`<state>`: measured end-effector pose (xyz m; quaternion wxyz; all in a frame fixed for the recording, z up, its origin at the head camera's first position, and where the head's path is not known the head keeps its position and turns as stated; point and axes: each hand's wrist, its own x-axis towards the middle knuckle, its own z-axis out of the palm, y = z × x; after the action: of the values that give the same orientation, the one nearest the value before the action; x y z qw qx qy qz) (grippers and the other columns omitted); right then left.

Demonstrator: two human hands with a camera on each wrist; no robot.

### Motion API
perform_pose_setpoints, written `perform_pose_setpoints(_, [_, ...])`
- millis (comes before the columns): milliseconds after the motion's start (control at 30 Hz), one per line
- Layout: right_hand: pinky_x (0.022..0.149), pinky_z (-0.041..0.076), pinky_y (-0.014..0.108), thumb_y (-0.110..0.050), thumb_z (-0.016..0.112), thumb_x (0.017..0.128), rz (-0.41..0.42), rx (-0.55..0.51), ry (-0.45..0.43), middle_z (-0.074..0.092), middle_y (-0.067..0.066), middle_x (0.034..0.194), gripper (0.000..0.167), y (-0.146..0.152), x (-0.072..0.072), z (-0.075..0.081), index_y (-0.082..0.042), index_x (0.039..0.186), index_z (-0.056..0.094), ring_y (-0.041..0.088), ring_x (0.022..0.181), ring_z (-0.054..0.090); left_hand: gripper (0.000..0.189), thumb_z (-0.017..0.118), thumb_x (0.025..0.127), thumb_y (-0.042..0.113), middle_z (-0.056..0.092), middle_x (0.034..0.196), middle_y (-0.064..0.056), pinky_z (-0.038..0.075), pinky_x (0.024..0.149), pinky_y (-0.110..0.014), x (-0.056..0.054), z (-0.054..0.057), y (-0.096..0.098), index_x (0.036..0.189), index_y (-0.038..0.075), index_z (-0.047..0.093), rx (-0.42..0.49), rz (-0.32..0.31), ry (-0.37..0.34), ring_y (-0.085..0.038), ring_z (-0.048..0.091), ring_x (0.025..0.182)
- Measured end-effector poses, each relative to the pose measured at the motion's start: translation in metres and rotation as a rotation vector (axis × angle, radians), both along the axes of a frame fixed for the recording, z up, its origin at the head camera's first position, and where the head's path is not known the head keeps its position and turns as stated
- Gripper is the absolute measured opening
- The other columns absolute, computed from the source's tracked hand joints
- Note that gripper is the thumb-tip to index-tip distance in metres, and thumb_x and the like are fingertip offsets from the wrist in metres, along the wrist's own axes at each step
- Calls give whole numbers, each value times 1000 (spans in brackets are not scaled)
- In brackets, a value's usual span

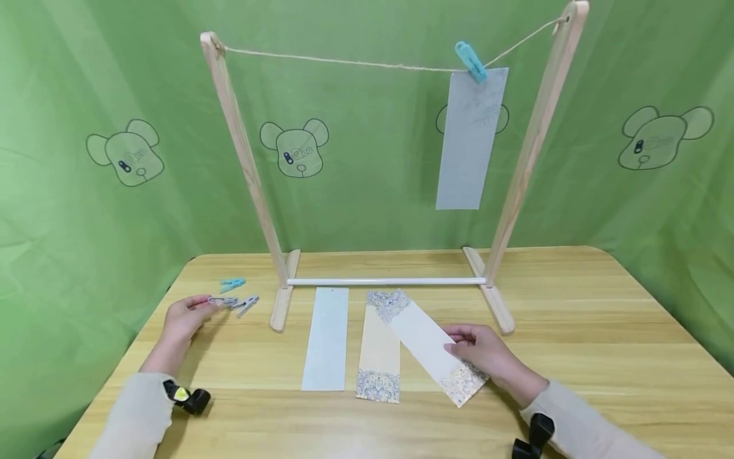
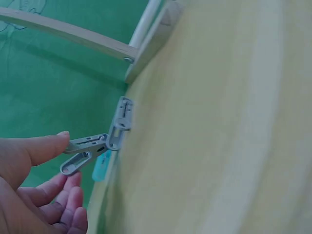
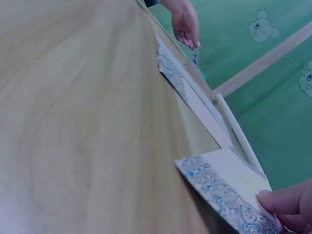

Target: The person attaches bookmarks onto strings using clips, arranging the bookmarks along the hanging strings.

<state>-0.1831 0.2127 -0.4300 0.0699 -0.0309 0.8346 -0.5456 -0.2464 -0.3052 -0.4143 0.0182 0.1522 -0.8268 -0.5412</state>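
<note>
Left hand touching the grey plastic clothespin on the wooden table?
Touching. The left wrist view shows the left hand pinching one grey plastic clothespin by its handle end, thumb pressed on top.

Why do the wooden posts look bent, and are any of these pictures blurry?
Head view: wide lens bows the rack posts outward; even, soft light, faint shadows, sharp focus. Left wrist view: the table is smeared and soft, while the grey clothespin by the left hand is fairly crisp. Right wrist view: near tabletop blurred, the patterned bookmark clearer.
</note>
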Motion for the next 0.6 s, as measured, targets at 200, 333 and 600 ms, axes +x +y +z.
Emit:
perform_pose_setpoints(200, [65,52,21,0,65,84,13,-54,-42,64,12,96,37,3,-2,7,14,117,55,15,80,57,55,65,90,23,55,87,14,49,79,-15,0,16,3,131,-7,45,58,34,75,4,53,79])
perform_pose_setpoints(333, [67,52,21,-2,65,84,20,-96,-33,63,9,94,38,2,-5,16,14,117,55,14,82,56,58,63,91,29,55,89,18,48,79,-13,1,27,9,134,-4,43,76,32,114,6,53,81])
perform_pose_setpoints(600, [71,50,19,-2,64,84,2,-140,16,63,5,93,35,-6,-15,34,14,114,54,10,83,57,59,64,89,37,57,89,21,46,81,-12,1,55,31,133,0,47,97,0,179,5,54,86])
